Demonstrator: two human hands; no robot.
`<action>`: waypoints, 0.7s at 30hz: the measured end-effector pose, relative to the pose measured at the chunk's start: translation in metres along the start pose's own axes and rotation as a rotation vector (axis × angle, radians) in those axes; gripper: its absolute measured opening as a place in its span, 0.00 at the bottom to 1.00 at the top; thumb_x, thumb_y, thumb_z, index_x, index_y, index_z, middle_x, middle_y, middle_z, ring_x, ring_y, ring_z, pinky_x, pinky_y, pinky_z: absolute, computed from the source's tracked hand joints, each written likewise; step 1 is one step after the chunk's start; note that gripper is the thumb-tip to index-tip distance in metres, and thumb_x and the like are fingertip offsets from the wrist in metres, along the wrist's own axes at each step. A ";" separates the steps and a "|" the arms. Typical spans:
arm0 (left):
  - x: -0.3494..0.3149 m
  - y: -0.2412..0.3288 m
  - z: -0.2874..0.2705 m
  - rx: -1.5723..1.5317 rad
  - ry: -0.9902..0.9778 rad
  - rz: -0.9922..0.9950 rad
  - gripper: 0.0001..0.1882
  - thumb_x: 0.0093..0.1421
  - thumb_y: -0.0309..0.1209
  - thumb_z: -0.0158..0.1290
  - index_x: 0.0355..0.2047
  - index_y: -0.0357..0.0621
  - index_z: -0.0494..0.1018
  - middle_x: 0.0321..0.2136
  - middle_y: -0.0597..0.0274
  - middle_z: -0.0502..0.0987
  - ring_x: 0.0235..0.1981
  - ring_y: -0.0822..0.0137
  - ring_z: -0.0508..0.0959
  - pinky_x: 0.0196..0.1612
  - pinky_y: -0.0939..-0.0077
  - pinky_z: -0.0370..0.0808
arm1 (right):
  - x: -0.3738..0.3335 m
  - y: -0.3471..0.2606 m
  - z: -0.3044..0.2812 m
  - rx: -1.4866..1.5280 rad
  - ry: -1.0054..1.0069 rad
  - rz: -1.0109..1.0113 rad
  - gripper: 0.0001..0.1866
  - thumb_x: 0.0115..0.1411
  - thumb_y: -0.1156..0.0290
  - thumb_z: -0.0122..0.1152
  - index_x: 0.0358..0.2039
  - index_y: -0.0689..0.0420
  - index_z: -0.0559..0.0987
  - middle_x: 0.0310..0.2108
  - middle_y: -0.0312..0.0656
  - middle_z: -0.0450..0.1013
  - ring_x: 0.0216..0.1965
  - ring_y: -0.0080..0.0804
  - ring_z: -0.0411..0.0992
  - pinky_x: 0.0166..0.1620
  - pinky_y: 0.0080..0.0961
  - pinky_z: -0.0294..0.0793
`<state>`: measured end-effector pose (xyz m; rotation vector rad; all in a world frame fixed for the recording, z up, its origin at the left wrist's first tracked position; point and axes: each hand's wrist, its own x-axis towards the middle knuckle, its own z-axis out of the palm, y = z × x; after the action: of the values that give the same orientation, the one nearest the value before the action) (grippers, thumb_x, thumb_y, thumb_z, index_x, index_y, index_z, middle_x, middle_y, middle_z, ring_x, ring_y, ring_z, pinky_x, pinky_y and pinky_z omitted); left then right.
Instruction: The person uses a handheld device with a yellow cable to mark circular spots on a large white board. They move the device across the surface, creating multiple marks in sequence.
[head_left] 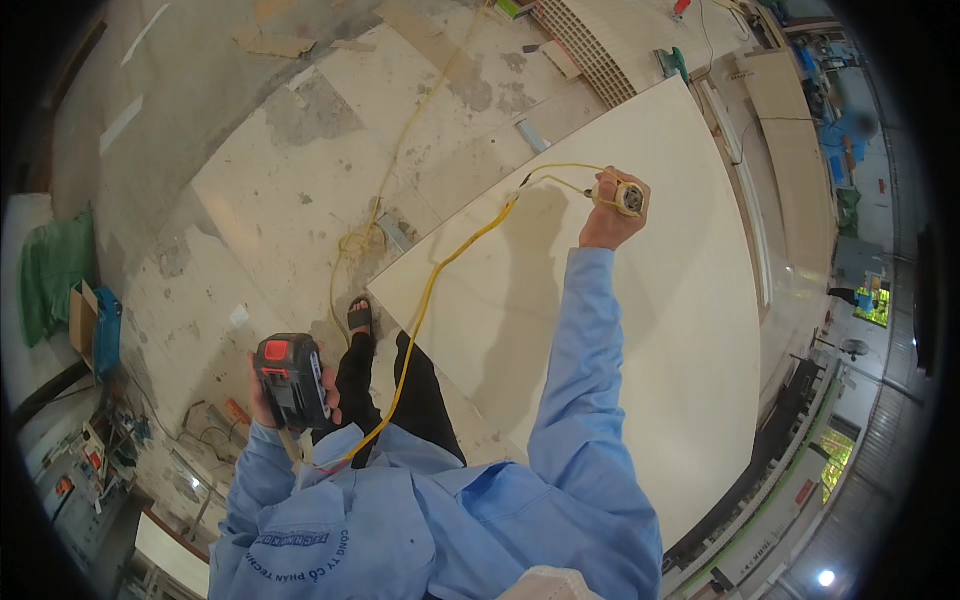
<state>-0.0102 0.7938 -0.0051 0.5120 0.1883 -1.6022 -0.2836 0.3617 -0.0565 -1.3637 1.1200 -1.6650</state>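
Corded hand piece and battery pack, carried above a pale board

Clothing: a light blue long-sleeved jacket [350, 530], nearest, at six o'clock.

Left hand [263, 402]: found at eight o'clock; fingers wrapped around a black-and-red battery pack [290, 375]. Whatever is fitted beneath the pack is hidden.

Cord [428, 300]: yellow, one; passed from beside the left wrist toward one o'clock, then thinned into a loop leading to the right hand. For good handling, slack is best left in this loop, and snagging on the board's corner should be avoided.

Right hand [608, 222]: found at two o'clock; clenched around a round-ended piece [630, 199], its kind not certain. Contact with the board cannot be told. A firm, level grip would seem advisable, with the cord held clear of the round end.

Board [660, 330]: large, pale, smooth; spread at three o'clock. Scuffing by either held item is best avoided.

Farther off: a metal strip [395, 232] at ten o'clock; a green sack [55, 270] at nine; a co-worker [840, 145] in blue at two.
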 end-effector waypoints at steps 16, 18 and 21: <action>-0.018 0.044 -0.025 0.030 -0.032 -0.040 0.50 0.61 0.74 0.32 0.66 0.42 0.56 0.41 0.42 0.72 0.37 0.45 0.78 0.34 0.38 0.80 | -0.046 -0.012 0.003 -0.076 0.031 -0.007 0.10 0.55 0.81 0.68 0.34 0.60 0.75 0.33 0.42 0.76 0.35 0.29 0.76 0.40 0.26 0.79; -0.018 0.045 -0.026 0.014 -0.005 -0.050 0.51 0.61 0.74 0.32 0.65 0.42 0.57 0.40 0.42 0.72 0.36 0.45 0.78 0.33 0.39 0.80 | -0.051 -0.003 0.005 -0.100 0.032 0.031 0.10 0.54 0.81 0.66 0.36 0.60 0.74 0.34 0.45 0.78 0.35 0.31 0.76 0.42 0.29 0.79; -0.022 0.046 -0.028 0.003 0.038 -0.062 0.51 0.60 0.75 0.31 0.65 0.42 0.58 0.39 0.42 0.72 0.34 0.45 0.78 0.32 0.39 0.80 | -0.050 0.006 0.007 -0.159 0.070 0.049 0.11 0.55 0.79 0.67 0.36 0.60 0.75 0.35 0.45 0.78 0.35 0.31 0.76 0.41 0.29 0.79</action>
<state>0.0410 0.8207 -0.0113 0.5440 0.2318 -1.6537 -0.2663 0.4032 -0.0807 -1.3732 1.3403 -1.6280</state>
